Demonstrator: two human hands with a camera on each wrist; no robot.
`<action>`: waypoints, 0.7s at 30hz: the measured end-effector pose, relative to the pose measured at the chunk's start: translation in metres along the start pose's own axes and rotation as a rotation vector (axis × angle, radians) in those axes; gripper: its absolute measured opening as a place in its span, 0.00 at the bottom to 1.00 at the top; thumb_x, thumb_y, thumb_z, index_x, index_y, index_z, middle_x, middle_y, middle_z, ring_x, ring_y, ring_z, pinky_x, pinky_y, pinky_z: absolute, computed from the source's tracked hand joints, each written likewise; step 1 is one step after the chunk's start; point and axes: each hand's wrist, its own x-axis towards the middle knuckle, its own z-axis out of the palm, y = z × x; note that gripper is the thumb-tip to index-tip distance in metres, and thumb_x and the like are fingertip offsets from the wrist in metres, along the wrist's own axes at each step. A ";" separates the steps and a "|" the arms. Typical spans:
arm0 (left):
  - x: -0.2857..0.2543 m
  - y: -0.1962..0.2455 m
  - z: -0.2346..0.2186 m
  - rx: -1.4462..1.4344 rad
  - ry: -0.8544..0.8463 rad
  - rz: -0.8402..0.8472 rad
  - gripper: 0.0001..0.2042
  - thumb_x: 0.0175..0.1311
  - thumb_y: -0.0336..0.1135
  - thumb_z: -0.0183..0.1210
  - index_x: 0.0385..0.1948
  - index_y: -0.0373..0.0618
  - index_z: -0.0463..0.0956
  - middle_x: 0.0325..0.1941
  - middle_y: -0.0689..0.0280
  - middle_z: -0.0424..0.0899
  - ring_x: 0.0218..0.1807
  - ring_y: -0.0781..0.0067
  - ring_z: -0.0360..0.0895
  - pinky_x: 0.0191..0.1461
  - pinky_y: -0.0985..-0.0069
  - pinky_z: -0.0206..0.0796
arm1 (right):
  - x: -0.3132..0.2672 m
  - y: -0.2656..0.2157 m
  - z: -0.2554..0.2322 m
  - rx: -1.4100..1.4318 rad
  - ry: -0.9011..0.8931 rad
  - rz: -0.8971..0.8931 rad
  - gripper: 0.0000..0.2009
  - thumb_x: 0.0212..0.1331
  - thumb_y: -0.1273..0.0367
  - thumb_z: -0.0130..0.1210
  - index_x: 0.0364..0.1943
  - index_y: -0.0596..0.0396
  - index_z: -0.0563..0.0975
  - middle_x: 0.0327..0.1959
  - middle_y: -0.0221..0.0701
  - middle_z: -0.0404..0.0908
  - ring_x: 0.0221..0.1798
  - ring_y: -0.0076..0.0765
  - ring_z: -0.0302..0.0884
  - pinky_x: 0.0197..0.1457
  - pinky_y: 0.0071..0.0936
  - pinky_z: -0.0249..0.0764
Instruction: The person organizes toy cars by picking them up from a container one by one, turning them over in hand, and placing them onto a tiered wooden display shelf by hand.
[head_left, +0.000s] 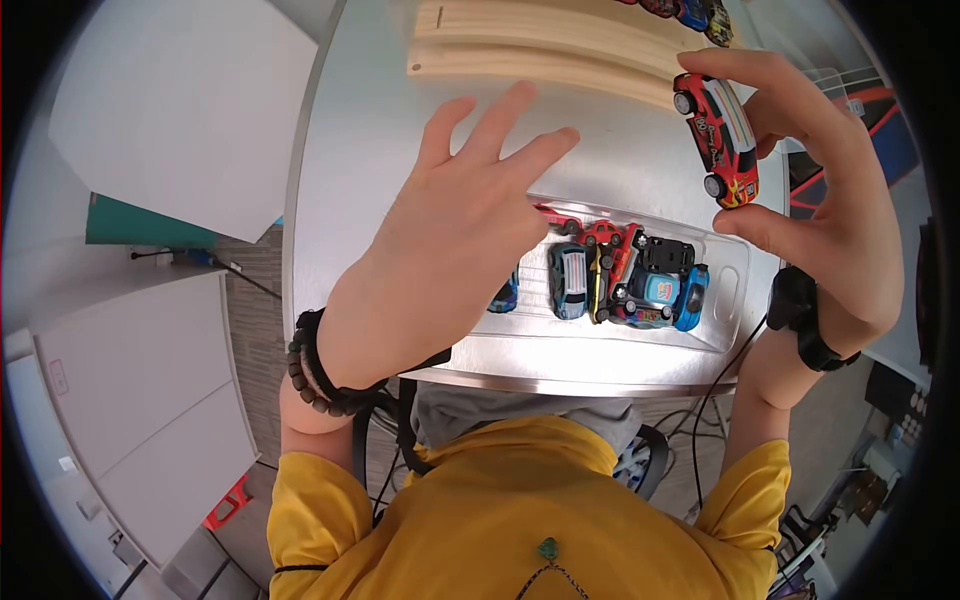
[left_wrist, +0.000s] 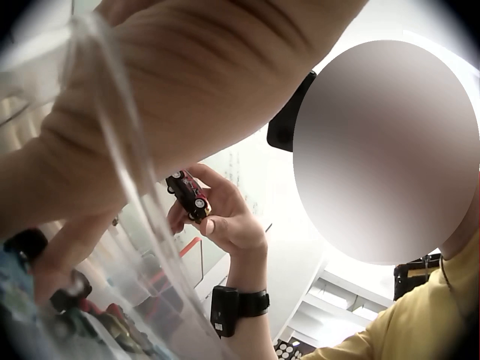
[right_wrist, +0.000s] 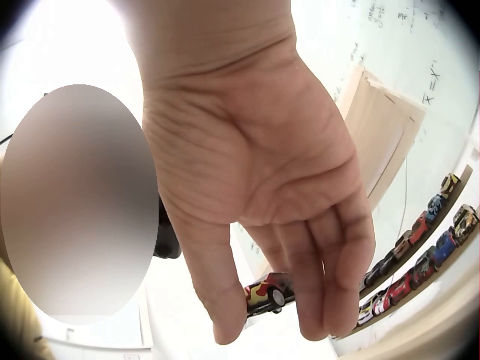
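A red car (head_left: 718, 140) is in the upper right of the head view, raised above the desk (head_left: 345, 170), wheels facing left. The right grip (head_left: 850, 225) holds it between thumb and fingertips, one at each end.

Below and left of it, a clear tray (head_left: 728, 325) on the desk holds more cars close together: a blue car (head_left: 692, 298) at the right of the group, an upturned black car (head_left: 667, 254), a striped car (head_left: 569, 282) and a small red one (head_left: 602, 233).

The left grip (head_left: 450, 230) is over the left part of the tray, with three fingers spread; its thumb side is hidden in the head view, so I cannot tell whether it holds anything.

Pale wooden racks (head_left: 540, 45) lie along the top, with cars at their upper right end; the right wrist view shows two rows of cars (right_wrist: 401, 289) at lower right.
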 end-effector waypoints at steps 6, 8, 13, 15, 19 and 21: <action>0.000 0.005 -0.006 -0.161 -0.036 -0.109 0.10 0.39 0.21 0.70 0.24 0.45 0.83 0.74 0.67 0.73 0.82 0.46 0.53 0.79 0.46 0.46 | -0.009 0.012 0.008 0.037 0.092 -0.042 0.40 0.41 0.66 0.76 0.65 0.61 0.75 0.67 0.37 0.80 0.41 0.33 0.70 0.50 0.30 0.71; -0.001 0.003 -0.016 -0.206 -0.045 -0.105 0.11 0.38 0.21 0.72 0.26 0.45 0.82 0.73 0.67 0.73 0.82 0.45 0.53 0.78 0.47 0.49 | -0.004 0.006 0.002 -0.004 -0.013 0.004 0.41 0.41 0.63 0.76 0.66 0.60 0.75 0.65 0.36 0.81 0.41 0.33 0.72 0.50 0.30 0.71; 0.002 -0.014 -0.035 -0.480 -0.040 -0.101 0.16 0.35 0.21 0.74 0.30 0.45 0.82 0.63 0.64 0.81 0.75 0.48 0.65 0.70 0.55 0.64 | -0.003 0.011 0.004 -0.038 -0.008 0.025 0.41 0.43 0.59 0.76 0.67 0.56 0.76 0.61 0.35 0.83 0.41 0.32 0.74 0.48 0.31 0.73; 0.005 -0.019 -0.037 -0.582 -0.047 -0.174 0.19 0.36 0.22 0.74 0.36 0.42 0.84 0.48 0.62 0.87 0.60 0.53 0.80 0.61 0.63 0.73 | -0.003 0.014 0.006 -0.061 0.037 0.007 0.41 0.43 0.58 0.76 0.67 0.55 0.76 0.59 0.35 0.84 0.40 0.32 0.75 0.47 0.31 0.74; 0.010 -0.020 -0.035 -0.655 -0.016 -0.187 0.20 0.39 0.22 0.74 0.40 0.38 0.84 0.40 0.61 0.88 0.46 0.58 0.85 0.56 0.69 0.75 | -0.012 0.019 0.005 -0.026 0.077 -0.021 0.40 0.42 0.64 0.78 0.66 0.52 0.77 0.50 0.35 0.85 0.38 0.34 0.76 0.46 0.32 0.75; 0.011 -0.018 -0.036 -0.636 0.003 -0.202 0.20 0.41 0.23 0.74 0.42 0.36 0.84 0.41 0.59 0.88 0.43 0.61 0.85 0.56 0.69 0.74 | -0.042 0.040 -0.002 -0.020 0.092 0.007 0.40 0.42 0.64 0.78 0.66 0.52 0.77 0.50 0.35 0.85 0.38 0.34 0.76 0.46 0.32 0.75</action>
